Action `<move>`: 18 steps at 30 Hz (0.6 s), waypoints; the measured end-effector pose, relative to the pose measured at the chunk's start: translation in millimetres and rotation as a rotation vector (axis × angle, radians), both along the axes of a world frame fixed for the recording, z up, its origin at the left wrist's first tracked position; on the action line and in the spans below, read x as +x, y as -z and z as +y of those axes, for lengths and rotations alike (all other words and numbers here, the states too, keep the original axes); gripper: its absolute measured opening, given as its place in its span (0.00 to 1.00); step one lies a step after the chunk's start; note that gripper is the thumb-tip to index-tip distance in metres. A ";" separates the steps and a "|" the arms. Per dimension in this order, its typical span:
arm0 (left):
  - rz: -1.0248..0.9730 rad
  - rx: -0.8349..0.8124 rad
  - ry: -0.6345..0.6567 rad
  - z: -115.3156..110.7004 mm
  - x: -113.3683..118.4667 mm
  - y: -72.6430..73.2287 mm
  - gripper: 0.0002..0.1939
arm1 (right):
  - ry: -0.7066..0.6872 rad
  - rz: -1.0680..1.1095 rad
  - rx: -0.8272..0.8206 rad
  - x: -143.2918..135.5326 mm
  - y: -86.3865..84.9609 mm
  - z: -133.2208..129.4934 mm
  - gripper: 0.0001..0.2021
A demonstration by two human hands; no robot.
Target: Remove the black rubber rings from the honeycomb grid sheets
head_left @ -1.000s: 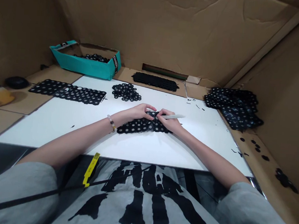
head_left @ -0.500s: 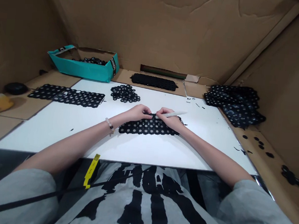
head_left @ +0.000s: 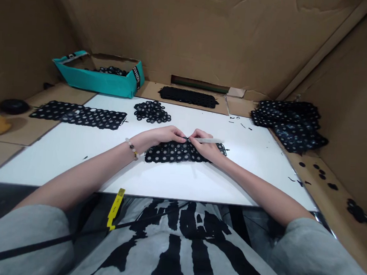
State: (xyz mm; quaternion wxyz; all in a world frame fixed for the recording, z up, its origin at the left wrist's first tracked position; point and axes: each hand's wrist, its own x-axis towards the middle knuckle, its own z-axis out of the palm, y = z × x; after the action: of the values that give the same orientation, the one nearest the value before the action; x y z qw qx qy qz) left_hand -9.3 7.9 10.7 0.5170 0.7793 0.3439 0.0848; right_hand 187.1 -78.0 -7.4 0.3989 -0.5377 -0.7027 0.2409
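Observation:
A black perforated sheet (head_left: 172, 153) with rows of pale round spots lies on the white board (head_left: 154, 180) in front of me. My left hand (head_left: 170, 135) pinches the sheet's far edge near its middle, thumb and fingers together. Right beside it, my right hand (head_left: 204, 144) is closed round a thin white pen-like tool (head_left: 213, 141), its tip hidden at the fingertips by the same edge. The tool's back end points right. My right hand and forearm cover part of the sheet's right half.
Black rings (head_left: 152, 111) lie in a pile beyond the sheet, near a teal box (head_left: 101, 83). Other black sheets lie at left (head_left: 92, 116), at the back (head_left: 188, 97) and heaped at right (head_left: 289, 121). Black scraps (head_left: 355, 210) dot the right side.
The view has shifted slightly. Both hands stay at the sheet's far edge; my right fingertips have moved slightly left, and the tool lies more level.

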 end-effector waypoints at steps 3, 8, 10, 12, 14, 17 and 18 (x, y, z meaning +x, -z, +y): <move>0.029 0.067 0.063 1.2 -1.2 -2.0 0.20 | 0.009 0.029 -0.005 0.6 1.5 1.8 0.09; 0.079 0.334 0.053 -4.0 2.3 -0.5 0.22 | -0.020 0.176 -0.131 12.0 3.3 5.8 0.09; 0.071 0.302 0.050 -5.8 4.1 1.0 0.21 | -0.046 0.161 -0.154 14.5 2.4 4.6 0.09; 0.053 0.253 0.028 -6.7 5.7 2.3 0.21 | -0.063 0.133 -0.153 15.0 0.9 2.5 0.08; 0.043 0.227 -0.012 -7.3 7.0 3.6 0.22 | -0.065 0.124 -0.149 14.4 -0.4 0.6 0.08; 0.036 0.206 -0.072 -8.9 8.6 5.0 0.23 | -0.068 0.112 -0.143 11.9 -0.7 -1.1 0.08; 0.027 0.190 -0.086 -9.4 8.8 5.2 0.23 | -0.068 0.092 -0.129 10.5 -0.3 -1.5 0.07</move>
State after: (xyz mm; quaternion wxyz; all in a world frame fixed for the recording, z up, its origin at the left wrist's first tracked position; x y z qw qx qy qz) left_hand -0.5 -1.4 5.5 0.4319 0.8103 0.3745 0.1289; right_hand 197.6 -79.5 -7.1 0.3868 -0.5263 -0.6847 0.3233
